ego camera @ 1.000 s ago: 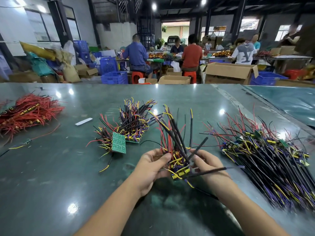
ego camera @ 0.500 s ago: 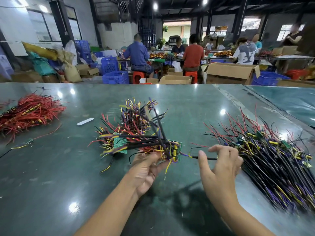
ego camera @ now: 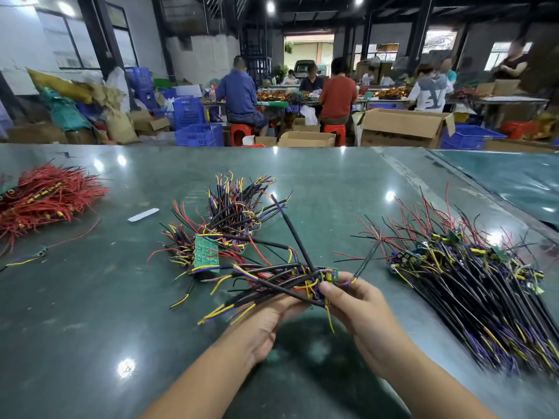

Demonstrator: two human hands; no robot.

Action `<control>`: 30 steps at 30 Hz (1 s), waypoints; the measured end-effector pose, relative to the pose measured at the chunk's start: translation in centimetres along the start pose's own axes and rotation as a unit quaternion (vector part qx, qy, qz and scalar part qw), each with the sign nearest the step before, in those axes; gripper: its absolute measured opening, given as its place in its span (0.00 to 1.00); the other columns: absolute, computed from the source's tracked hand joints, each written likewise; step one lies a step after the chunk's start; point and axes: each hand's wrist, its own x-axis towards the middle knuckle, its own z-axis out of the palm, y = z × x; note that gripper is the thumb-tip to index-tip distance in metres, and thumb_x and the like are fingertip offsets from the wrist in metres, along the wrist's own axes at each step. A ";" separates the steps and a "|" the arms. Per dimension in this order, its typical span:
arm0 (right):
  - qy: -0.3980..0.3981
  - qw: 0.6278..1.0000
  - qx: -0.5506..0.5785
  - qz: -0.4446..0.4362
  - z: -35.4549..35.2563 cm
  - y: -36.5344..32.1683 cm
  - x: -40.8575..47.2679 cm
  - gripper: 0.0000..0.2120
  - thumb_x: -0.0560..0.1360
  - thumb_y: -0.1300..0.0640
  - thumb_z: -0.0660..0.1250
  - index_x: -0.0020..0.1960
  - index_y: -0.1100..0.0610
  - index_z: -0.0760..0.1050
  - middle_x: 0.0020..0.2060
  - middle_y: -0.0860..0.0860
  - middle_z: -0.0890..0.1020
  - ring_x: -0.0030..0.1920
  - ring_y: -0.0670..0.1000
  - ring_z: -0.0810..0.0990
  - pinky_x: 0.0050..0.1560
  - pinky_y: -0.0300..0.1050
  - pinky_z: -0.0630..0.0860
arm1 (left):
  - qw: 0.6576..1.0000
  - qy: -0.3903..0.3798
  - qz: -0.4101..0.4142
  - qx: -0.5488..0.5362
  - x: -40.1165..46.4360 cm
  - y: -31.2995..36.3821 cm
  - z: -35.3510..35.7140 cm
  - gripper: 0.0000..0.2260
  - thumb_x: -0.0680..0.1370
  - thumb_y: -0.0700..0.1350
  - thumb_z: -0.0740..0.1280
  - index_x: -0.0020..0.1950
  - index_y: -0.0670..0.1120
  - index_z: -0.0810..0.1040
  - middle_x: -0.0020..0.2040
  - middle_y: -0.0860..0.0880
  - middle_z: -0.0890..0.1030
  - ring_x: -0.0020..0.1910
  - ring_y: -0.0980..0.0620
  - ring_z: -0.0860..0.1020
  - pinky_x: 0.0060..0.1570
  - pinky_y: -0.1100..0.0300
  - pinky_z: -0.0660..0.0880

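A bundle of small green circuit boards with black-sleeved, yellow, purple and red wires (ego camera: 272, 279) lies across my left hand (ego camera: 266, 325), palm up, just above the green table (ego camera: 90, 313). My right hand (ego camera: 357, 306) pinches the board end of the bundle (ego camera: 325, 275) between thumb and fingers, and one black wire (ego camera: 364, 261) sticks up past it to the right. The wires fan out leftward.
A heap of wired boards (ego camera: 223, 234) lies behind the bundle. A long pile of black and purple wired boards (ego camera: 484, 282) fills the right. Red wires (ego camera: 42, 201) lie at far left, beside a white strip (ego camera: 143, 214). People sit at benches beyond.
The bundle swung from upright to lying flat with its wires pointing left. My right hand, apart from it half a second ago holding one black wire, has come back onto the board end.
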 end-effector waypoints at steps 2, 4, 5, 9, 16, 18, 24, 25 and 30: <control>0.003 1.000 -0.008 -0.009 -0.1 -0.1 0.0 0.04 0.73 0.66 0.68 0.45 0.60 0.80 0.41 0.55 0.85 0.40 0.47 0.81 0.39 0.35 0.77 | 1.000 -0.001 0.013 0.002 -0.1 0.1 0.0 0.14 0.56 0.47 0.75 0.41 0.50 0.87 0.46 0.49 0.85 0.48 0.55 0.82 0.45 0.63 0.79; 0.016 1.000 0.004 -0.003 -0.2 0.0 0.3 0.04 0.74 0.64 0.67 0.48 0.62 0.79 0.41 0.54 0.84 0.39 0.45 0.80 0.38 0.34 0.77 | 0.999 0.024 0.029 -0.016 -0.2 0.3 -0.1 0.12 0.58 0.45 0.75 0.40 0.50 0.87 0.44 0.49 0.86 0.44 0.55 0.83 0.39 0.63 0.79; 0.021 1.000 0.018 0.002 -0.2 0.0 0.5 0.05 0.75 0.63 0.66 0.48 0.62 0.78 0.41 0.53 0.85 0.39 0.45 0.81 0.39 0.35 0.78 | 0.998 0.038 0.036 -0.024 -0.1 0.2 -0.2 0.10 0.60 0.43 0.75 0.40 0.49 0.87 0.43 0.49 0.86 0.42 0.55 0.83 0.37 0.62 0.79; 0.024 0.999 0.031 0.013 -0.2 0.2 0.8 0.04 0.77 0.60 0.64 0.47 0.59 0.77 0.43 0.54 0.85 0.42 0.48 0.82 0.49 0.40 0.77 | 0.995 0.080 0.046 -0.022 0.0 -0.1 0.1 0.06 0.65 0.40 0.73 0.39 0.47 0.86 0.43 0.48 0.86 0.42 0.55 0.83 0.36 0.63 0.78; -0.027 0.999 -0.005 -0.017 -0.4 0.0 0.5 0.06 0.66 0.56 0.69 0.39 0.55 0.84 0.38 0.54 0.85 0.39 0.48 0.83 0.43 0.38 0.79 | 0.990 0.114 0.067 0.047 0.0 -0.4 0.8 0.05 0.69 0.35 0.73 0.42 0.44 0.84 0.42 0.47 0.85 0.39 0.53 0.83 0.35 0.62 0.78; -0.038 0.999 -0.014 -0.030 -0.6 0.0 0.6 0.07 0.65 0.54 0.68 0.39 0.54 0.84 0.37 0.51 0.85 0.38 0.45 0.82 0.42 0.36 0.78 | 0.993 0.096 0.055 0.033 0.2 -0.2 0.5 0.06 0.70 0.34 0.72 0.40 0.44 0.85 0.41 0.46 0.85 0.38 0.53 0.83 0.35 0.61 0.79; -0.068 0.995 -0.033 -0.057 -1.1 0.1 1.0 0.07 0.67 0.55 0.68 0.39 0.56 0.84 0.37 0.53 0.84 0.39 0.48 0.81 0.45 0.38 0.77 | 0.999 0.001 0.018 0.029 0.5 0.0 -0.3 0.13 0.77 0.32 0.61 0.44 0.43 0.84 0.42 0.49 0.85 0.42 0.54 0.83 0.44 0.62 0.80; -0.073 0.995 -0.038 -0.057 -1.3 0.1 1.1 0.08 0.67 0.55 0.69 0.40 0.57 0.84 0.37 0.54 0.84 0.39 0.49 0.80 0.46 0.39 0.77 | 0.999 -0.016 0.017 0.036 0.6 -0.2 -0.4 0.12 0.77 0.33 0.60 0.46 0.42 0.82 0.43 0.50 0.85 0.43 0.56 0.83 0.44 0.63 0.80; -0.086 0.994 -0.034 -0.050 -1.6 0.1 1.3 0.08 0.66 0.55 0.69 0.41 0.56 0.84 0.38 0.53 0.84 0.39 0.48 0.80 0.45 0.39 0.77 | 0.998 -0.038 0.039 0.027 1.2 -0.6 -1.2 0.14 0.69 0.40 0.68 0.52 0.38 0.81 0.48 0.45 0.84 0.47 0.51 0.83 0.45 0.60 0.79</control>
